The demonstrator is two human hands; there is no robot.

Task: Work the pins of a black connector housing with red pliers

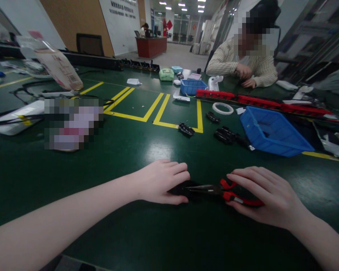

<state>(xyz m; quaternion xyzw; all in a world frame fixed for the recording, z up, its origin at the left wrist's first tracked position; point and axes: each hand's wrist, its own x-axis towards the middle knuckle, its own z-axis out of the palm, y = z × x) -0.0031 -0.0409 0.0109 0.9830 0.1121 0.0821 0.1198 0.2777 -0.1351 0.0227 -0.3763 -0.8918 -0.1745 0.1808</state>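
My left hand [166,182] is closed round a small black part [180,188], pressed low over the green table [124,233]; most of the part is hidden by the fingers. From the right, my right hand [267,194] grips red-handled needle-nose pliers [227,190]. Their long jaws point left and reach the black part, though I cannot tell whether they pinch it. Farther up the table lie similar black parts: one on the yellow tape [186,129], a small one [213,117] and a larger cluster [226,135].
A blue bin [274,131] sits tilted at right, beside a white tape roll [223,108]. Red strips [257,101] run behind it. At left are a blurred-out phone-like object [73,131], a bottle [58,66] and cables. Across the table sits a person [243,64].
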